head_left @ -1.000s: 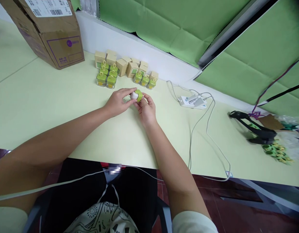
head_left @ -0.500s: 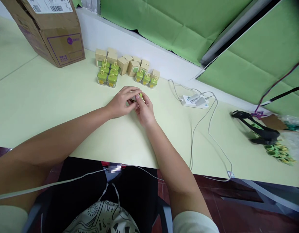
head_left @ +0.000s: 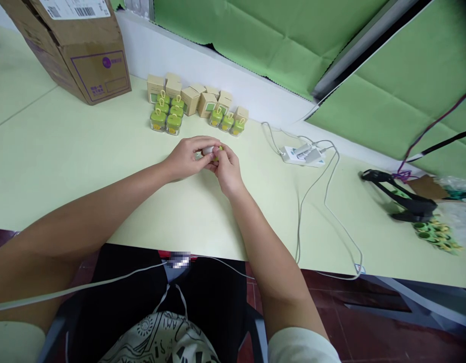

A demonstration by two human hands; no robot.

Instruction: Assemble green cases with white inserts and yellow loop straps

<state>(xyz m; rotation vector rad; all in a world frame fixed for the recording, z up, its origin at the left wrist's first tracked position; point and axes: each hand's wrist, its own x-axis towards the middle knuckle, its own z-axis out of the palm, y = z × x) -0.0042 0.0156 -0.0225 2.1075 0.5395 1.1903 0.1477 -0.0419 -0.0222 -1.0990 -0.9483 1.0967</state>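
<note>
My left hand [head_left: 186, 157] and my right hand [head_left: 227, 170] meet above the middle of the table, both closed around one small green-lidded jar [head_left: 208, 150]. Fingers cover most of it; a white part shows by my left hand and a bit of yellow-green by my right thumb. Behind my hands, to the left, stand several clear jars with green lids and loops [head_left: 174, 123] in two rows. Further right are 3 more such jars [head_left: 227, 121] in a line. Small tan cardboard boxes [head_left: 190, 100] are lined up behind the jars, against the white wall edge.
A large brown carton [head_left: 100, 70] stands at the back left. To the right lies a white power strip [head_left: 303, 155] with plugs and cables running over the table's front edge. A black stand-like object [head_left: 407, 201] and green-yellow pieces [head_left: 435, 234] lie at the far right.
My hands have turned the jar slightly, so more of its white part shows between the fingers. Both hands stay in nearly the same place.
</note>
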